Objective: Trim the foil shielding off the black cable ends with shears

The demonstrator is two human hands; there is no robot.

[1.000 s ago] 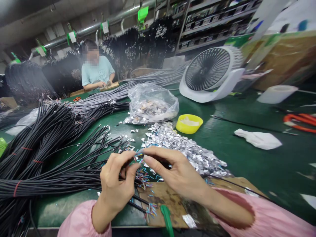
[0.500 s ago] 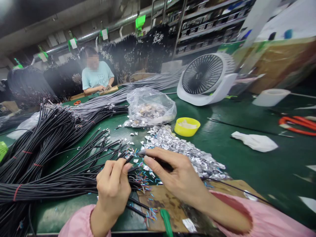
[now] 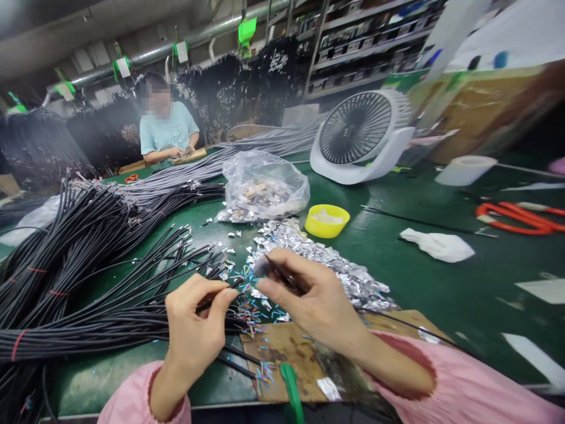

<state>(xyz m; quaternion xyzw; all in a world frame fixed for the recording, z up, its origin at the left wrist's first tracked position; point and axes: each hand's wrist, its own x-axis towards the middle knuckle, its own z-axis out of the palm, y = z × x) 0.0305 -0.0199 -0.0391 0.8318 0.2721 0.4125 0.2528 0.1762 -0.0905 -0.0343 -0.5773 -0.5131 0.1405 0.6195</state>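
Observation:
My left hand (image 3: 196,321) is closed around a black cable (image 3: 237,283), its thumb and index finger pinching it close to the end. To the right, my right hand (image 3: 315,300) is wrapped round a dark hand tool (image 3: 282,275); its greyish front end is blurred and its kind is unclear. A small gap separates this tool from the cable end. Below both hands lie several cables with coloured wire ends (image 3: 265,372). A heap of silver foil scraps (image 3: 326,259) spreads behind my right hand, with short coloured wire bits near the fingertips.
Bundled black cables (image 3: 88,247) fill the left side. Beyond the foil stand a clear plastic bag (image 3: 265,182), a yellow dish (image 3: 314,227) and a white fan (image 3: 359,132). Orange-handled scissors (image 3: 516,219) lie right. A stained board (image 3: 286,341) lies in front. A co-worker (image 3: 168,126) sits opposite.
My right hand's tool has drawn back slightly from the cable end. My left hand has turned a little, its thumb now further out along the cable. The whole view has shifted slightly.

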